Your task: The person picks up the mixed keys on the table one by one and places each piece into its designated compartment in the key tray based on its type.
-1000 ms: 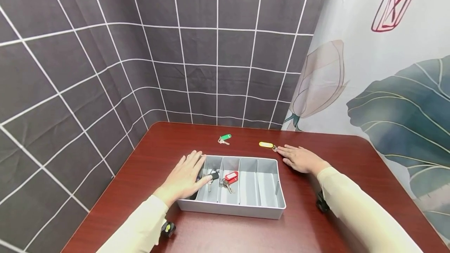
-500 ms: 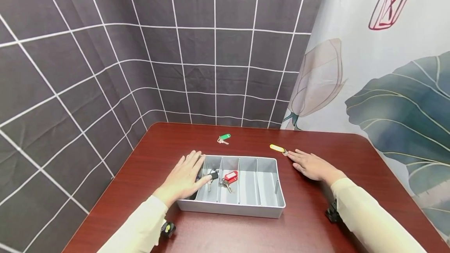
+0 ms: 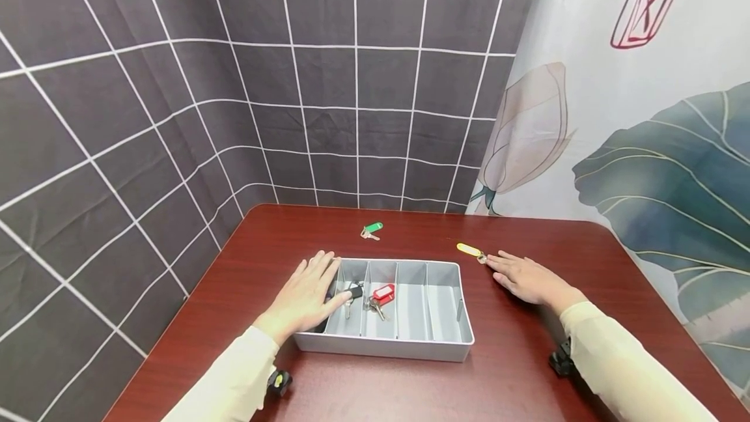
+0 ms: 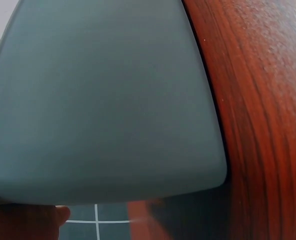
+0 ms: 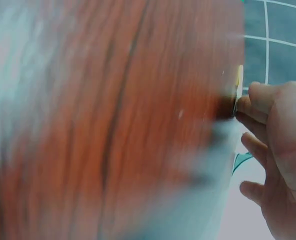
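A grey tray (image 3: 383,348) with compartments sits on the table. My left hand (image 3: 307,292) rests over its left end, fingers stretched toward the back rim and thumb over a keyring with a black fob (image 3: 355,292). Red-tagged keys (image 3: 383,293) lie in the compartment to the right of that. Beyond the tray's right side, my right hand (image 3: 530,279) lies low over the table with straight fingers. Its fingertips are at the metal end of a keyring with a yellow tag (image 3: 469,250). The left wrist view is filled by the tray's outer wall (image 4: 103,105).
Keys with a green tag (image 3: 373,228) lie behind the tray on the red-brown table (image 3: 375,386). A dark gridded cloth (image 3: 387,83) hangs behind and to the left. A white cloth with printed leaves (image 3: 662,168) hangs at the right.
My right hand has moved right and a little nearer, and the yellow-tagged keyring has slid along with its fingertips. The left hand has stayed on the tray.
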`<state>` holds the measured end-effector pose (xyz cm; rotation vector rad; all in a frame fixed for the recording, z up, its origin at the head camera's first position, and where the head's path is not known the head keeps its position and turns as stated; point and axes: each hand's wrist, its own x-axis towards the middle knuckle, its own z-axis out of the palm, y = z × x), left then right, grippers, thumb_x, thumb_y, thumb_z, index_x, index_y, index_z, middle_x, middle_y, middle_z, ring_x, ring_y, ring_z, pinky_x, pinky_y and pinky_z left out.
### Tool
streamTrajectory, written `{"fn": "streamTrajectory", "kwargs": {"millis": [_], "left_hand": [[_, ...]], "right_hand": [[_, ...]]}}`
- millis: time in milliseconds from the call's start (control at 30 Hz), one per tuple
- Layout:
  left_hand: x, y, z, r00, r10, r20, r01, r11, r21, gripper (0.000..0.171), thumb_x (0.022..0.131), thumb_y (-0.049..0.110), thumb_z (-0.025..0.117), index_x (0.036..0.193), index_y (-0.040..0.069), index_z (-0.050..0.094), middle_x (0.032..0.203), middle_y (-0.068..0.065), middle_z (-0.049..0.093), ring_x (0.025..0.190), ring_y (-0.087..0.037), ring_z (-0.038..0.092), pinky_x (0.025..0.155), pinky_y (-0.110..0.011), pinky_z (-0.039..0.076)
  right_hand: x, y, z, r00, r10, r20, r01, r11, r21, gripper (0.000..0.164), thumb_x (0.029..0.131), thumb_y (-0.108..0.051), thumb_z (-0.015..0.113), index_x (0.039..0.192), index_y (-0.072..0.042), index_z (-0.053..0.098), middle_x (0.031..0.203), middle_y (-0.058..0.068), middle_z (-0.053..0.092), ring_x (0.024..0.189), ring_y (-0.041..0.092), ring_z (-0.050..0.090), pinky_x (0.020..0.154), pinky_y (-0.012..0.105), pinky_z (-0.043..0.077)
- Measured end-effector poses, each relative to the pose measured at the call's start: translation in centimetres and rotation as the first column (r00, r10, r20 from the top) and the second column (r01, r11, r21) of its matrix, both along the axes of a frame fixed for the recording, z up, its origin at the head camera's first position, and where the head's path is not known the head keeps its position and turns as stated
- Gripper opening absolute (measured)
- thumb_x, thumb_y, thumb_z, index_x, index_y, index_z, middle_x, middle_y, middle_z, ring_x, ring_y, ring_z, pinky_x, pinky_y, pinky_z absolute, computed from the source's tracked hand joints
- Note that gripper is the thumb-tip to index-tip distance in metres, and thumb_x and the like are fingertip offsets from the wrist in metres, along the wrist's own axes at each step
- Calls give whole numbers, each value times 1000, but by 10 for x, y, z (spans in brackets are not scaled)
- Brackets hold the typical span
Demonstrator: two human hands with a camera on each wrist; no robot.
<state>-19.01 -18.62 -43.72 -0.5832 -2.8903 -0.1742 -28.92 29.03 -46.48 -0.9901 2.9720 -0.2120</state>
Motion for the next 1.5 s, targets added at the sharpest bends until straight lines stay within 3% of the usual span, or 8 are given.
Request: {"fn": "streamTrajectory", "kwargs": {"millis": [267,633,1133,1500], "left_hand": [[-1,-1,0,1000,-13,-23,13,1000,-3,77,92,63,44,146,8,40,151,-14,36,142,-31,26,113,-52,20],[-3,-2,0,1000,-7,2,7,1000,9,78,93,64,40,148,9,37,153,-12,33,143,-29,23,114,-50,17],[0,-3,-2,1000,1,3,-1,1000,20,78,93,64,41,149,10,36,153,-12,32,143,-29,23,114,-50,18],[0,-2,-4,1000,-13,-17,14,1000,23,78,93,64,42,147,9,38,152,-12,35,142,-30,26,113,-51,19]], "right_hand": [[-11,-16,5,990,-85,-115,79,995,-56,53,93,-31,62,134,0,53,135,21,53,128,38,46,101,58,36],[-33,-24,-6,983,-166,-80,141,959,-246,64,85,-43,70,131,-2,58,126,20,59,119,36,52,96,56,40],[-46,-22,-19,983,-180,-32,159,929,-335,64,80,-39,77,128,1,60,120,19,62,113,34,55,96,54,40],[-49,-34,-21,986,-167,-17,152,930,-333,56,80,-36,77,122,-1,65,105,11,64,95,27,57,85,49,45]]}}
